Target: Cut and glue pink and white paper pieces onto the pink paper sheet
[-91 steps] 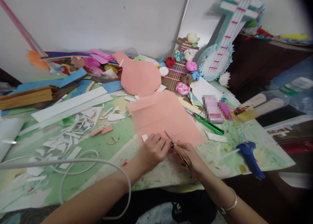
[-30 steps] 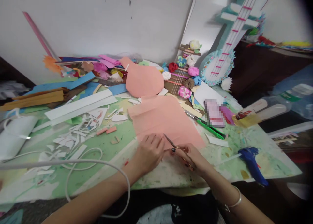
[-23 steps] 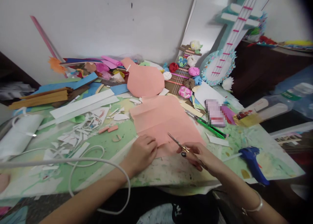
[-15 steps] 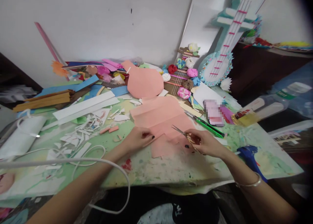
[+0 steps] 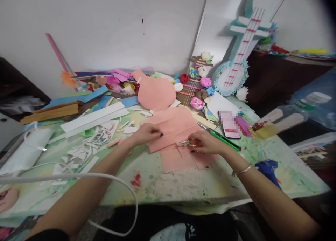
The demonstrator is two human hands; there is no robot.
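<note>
Creased salmon-pink paper [image 5: 173, 120] lies in front of me, with smaller pieces of the same paper [image 5: 170, 162] at its near side. My left hand [image 5: 144, 135] pinches the left part of the paper, thumb on top. In my right hand [image 5: 208, 143] are small scissors [image 5: 193, 145] with gold-coloured handles. Their blades point left over the paper's near part; whether they are cutting I cannot tell. Behind the sheet lies a pink paper shape [image 5: 157, 92] with a rounded body and a narrow neck. A green utility knife [image 5: 225, 140] is just beyond my right hand.
White paper scraps [image 5: 91, 143] and a white cable [image 5: 126, 188] are on the left. A phone [image 5: 229, 124], a plastic bottle [image 5: 296, 109] and a blue object [image 5: 267, 169] are on the right. A decorated paper instrument [image 5: 237, 64] leans at the back.
My right hand has moved left with the scissors, whose blades now reach over the paper. My left hand has shifted slightly away and left. The view has tilted a little.
</note>
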